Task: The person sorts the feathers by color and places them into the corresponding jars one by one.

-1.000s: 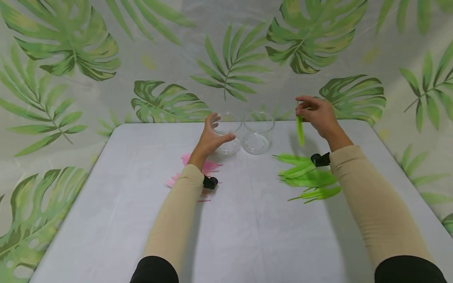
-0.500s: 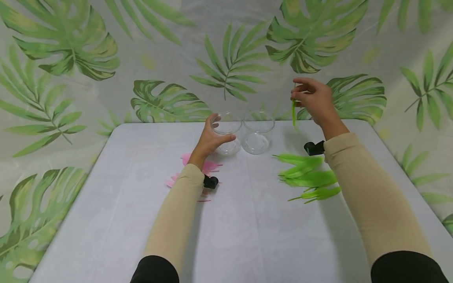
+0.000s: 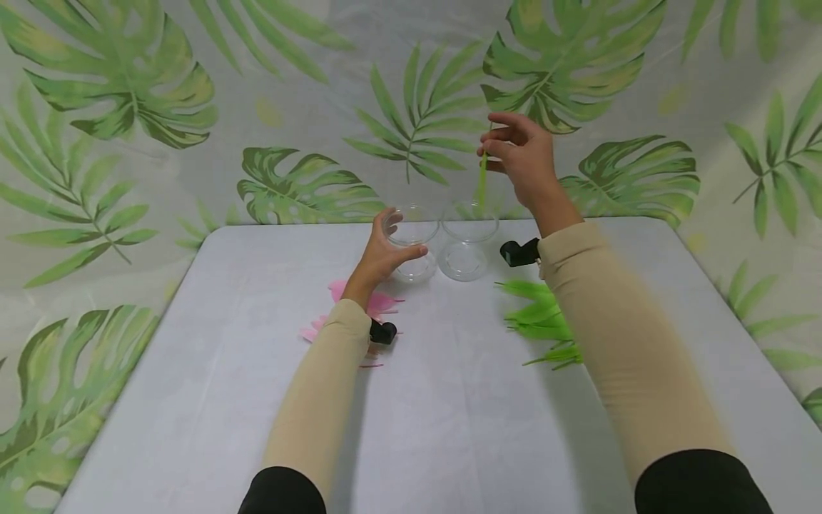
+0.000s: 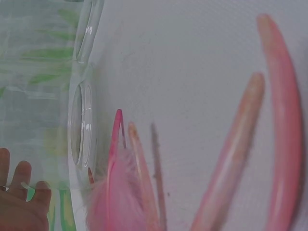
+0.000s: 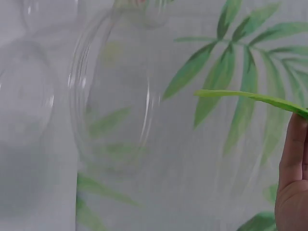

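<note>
Two clear round jars stand side by side at the back of the table, open mouths up. My left hand [image 3: 380, 250] holds the left jar [image 3: 420, 232], thumb across its front and fingers round its far side. Over the right jar [image 3: 464, 263], my right hand [image 3: 529, 160] pinches a green feather [image 3: 483, 184] by its quill end. The feather hangs vane down, its lower tip at about the jar's mouth; whether it is inside I cannot tell. In the right wrist view the feather [image 5: 240, 94] points towards the jar's rim [image 5: 79, 77].
Several pink feathers [image 3: 382, 303] lie under and beside the left forearm, partly hidden by it. Several green feathers [image 3: 536, 314] lie on the right, partly behind the right sleeve. A white cloth [image 3: 462, 400] covers the table, and a leaf-patterned sheet [image 3: 295, 107] hangs behind it.
My right hand has lifted the green feather and carried it left, from beside the jars to above the right jar. My left hand has stayed on the left jar.
</note>
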`<action>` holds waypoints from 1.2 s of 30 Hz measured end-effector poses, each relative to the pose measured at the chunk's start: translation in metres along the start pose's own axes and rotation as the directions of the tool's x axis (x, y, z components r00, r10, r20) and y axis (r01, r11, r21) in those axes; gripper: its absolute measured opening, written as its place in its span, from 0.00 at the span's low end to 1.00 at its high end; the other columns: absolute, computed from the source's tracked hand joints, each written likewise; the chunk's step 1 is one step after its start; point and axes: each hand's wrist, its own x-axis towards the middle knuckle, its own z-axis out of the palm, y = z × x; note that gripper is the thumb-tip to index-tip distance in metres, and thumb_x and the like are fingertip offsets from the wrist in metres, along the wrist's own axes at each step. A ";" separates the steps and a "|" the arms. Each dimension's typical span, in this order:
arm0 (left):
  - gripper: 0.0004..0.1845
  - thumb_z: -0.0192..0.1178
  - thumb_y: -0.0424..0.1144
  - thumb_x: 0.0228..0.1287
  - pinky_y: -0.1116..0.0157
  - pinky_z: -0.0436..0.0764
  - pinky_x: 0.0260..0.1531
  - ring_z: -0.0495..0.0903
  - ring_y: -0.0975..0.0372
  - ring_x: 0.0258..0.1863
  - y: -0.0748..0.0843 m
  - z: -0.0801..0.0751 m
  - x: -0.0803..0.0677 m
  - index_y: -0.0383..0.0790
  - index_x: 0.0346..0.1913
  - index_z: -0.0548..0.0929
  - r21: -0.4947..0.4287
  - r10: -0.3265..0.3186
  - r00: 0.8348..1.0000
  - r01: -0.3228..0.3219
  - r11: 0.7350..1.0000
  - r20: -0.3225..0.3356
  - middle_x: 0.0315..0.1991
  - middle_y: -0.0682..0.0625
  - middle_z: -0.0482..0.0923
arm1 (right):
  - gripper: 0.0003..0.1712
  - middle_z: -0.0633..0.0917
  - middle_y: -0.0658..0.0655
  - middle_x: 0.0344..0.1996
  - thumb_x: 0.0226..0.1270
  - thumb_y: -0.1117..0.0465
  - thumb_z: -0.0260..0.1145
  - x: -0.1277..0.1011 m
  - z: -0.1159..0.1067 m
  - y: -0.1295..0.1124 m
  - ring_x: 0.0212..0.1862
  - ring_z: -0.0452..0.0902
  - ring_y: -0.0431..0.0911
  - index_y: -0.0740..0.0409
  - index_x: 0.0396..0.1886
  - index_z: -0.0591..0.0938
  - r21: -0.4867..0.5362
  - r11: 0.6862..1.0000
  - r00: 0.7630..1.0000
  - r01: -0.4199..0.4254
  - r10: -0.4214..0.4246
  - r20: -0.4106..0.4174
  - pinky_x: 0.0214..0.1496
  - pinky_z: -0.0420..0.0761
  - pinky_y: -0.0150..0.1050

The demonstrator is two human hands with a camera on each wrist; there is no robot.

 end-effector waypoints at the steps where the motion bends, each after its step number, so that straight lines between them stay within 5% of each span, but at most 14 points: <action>1: 0.56 0.74 0.38 0.53 0.50 0.60 0.75 0.53 0.48 0.78 -0.003 0.000 0.001 0.46 0.78 0.47 0.007 0.003 1.000 -0.003 1.000 -0.004 0.77 0.45 0.55 | 0.25 0.82 0.51 0.34 0.68 0.73 0.62 0.000 0.005 0.001 0.36 0.83 0.44 0.59 0.64 0.77 0.017 1.000 1.000 -0.004 0.004 -0.001 0.40 0.84 0.33; 15: 0.56 0.75 0.40 0.52 0.49 0.64 0.73 0.56 0.46 0.77 -0.012 0.000 0.006 0.46 0.77 0.49 0.036 0.025 0.999 -0.024 0.999 -0.034 0.75 0.46 0.58 | 0.25 0.84 0.49 0.35 0.69 0.70 0.62 0.000 0.054 0.036 0.40 0.83 0.42 0.58 0.65 0.75 0.051 0.997 0.999 -0.050 0.049 0.018 0.46 0.85 0.36; 30: 0.57 0.76 0.43 0.51 0.48 0.63 0.74 0.55 0.47 0.77 -0.011 0.001 0.008 0.49 0.78 0.48 0.023 -0.004 1.000 0.005 1.000 -0.025 0.77 0.47 0.57 | 0.21 0.84 0.49 0.36 0.70 0.69 0.63 -0.008 0.064 0.066 0.38 0.84 0.43 0.63 0.61 0.77 -0.087 0.988 0.983 -0.130 0.140 0.121 0.45 0.86 0.37; 36: 0.57 0.75 0.41 0.52 0.49 0.62 0.74 0.54 0.48 0.78 0.002 0.000 0.001 0.46 0.78 0.46 0.010 -0.040 0.999 0.040 0.999 -0.001 0.77 0.45 0.55 | 0.15 0.83 0.50 0.36 0.70 0.69 0.63 -0.010 0.067 0.069 0.38 0.84 0.42 0.59 0.54 0.81 -0.101 0.986 0.981 -0.129 0.142 0.132 0.44 0.86 0.36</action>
